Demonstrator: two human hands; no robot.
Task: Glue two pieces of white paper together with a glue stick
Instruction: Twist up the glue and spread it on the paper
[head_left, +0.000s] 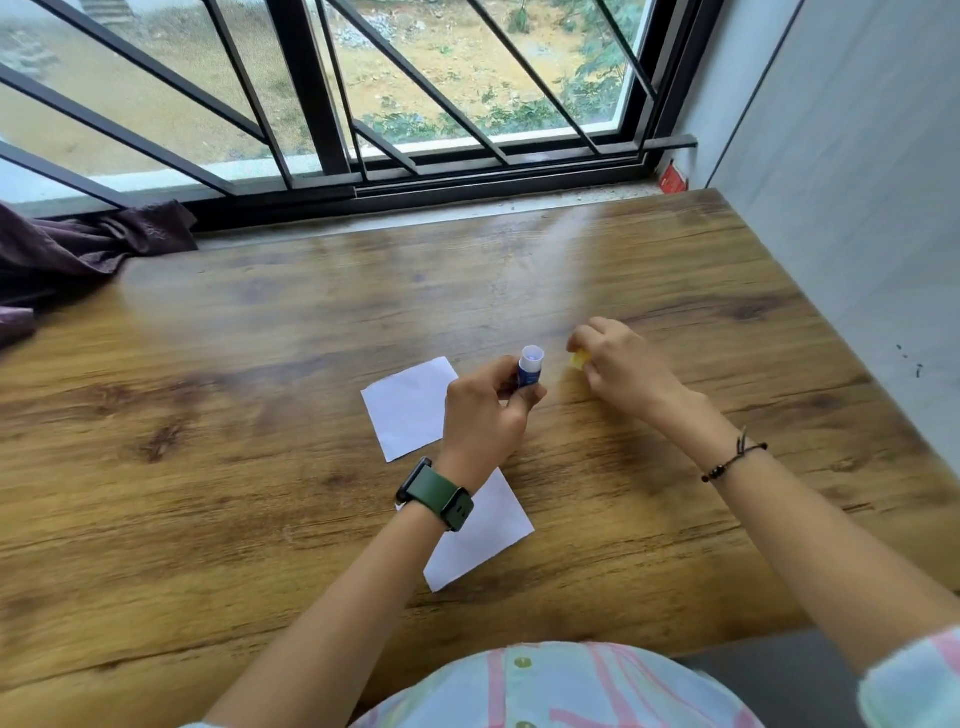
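At the far left a dark purple cloth is lying bunched against the window ledge, on the brown wood-grain table. Moving right, two square pieces of white paper are lying flat on the table, apart from each other: the farther white paper square is sitting just left of the left hand, and the nearer white paper square is partly hidden under the left wrist with its green-strapped watch.

The left hand is gripping the small blue glue stick, fingers curled round the lower barrel, and is holding it upright above the table with its open white top showing. Just to the right, the right hand is pinching the small yellow cap, apart from the stick; a dark beaded bracelet is circling that wrist.

The step in hand appears to be uncapping, and no glue is visible on either sheet. To do it well, the cap should probably be set down near at hand, where it will not roll, the base twisted to raise only a little glue, and the freed right hand used to pin one sheet flat while the stick strokes evenly to its edges.
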